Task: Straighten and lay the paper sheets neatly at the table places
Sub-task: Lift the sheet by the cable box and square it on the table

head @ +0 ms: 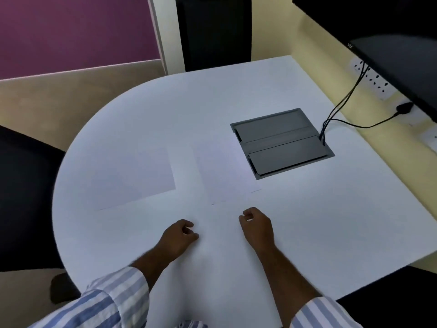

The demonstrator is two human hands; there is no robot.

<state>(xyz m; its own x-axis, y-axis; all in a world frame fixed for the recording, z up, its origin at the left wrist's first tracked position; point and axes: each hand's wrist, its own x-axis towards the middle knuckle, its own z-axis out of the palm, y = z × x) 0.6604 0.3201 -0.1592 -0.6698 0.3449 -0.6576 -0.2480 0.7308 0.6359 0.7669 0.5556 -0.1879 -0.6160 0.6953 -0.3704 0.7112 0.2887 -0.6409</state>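
Two white paper sheets lie flat on the white table [331,209], hard to tell from its surface. The left sheet [132,178] sits left of centre, its near edge slanting. The right sheet [224,171] lies beside it with a narrow gap between them, next to the grey cable box. My left hand [179,235] rests on the table just below the sheets, fingers curled, holding nothing. My right hand [256,224] is close to the right sheet's near edge, fingers curled too, with nothing in it. Neither hand touches a sheet.
A grey flip-lid cable box [281,143] is set into the table at the right, with black cables [340,107] running to wall sockets. A black monitor [392,58] hangs at upper right. Black chairs stand at the far side [212,31] and left [26,197].
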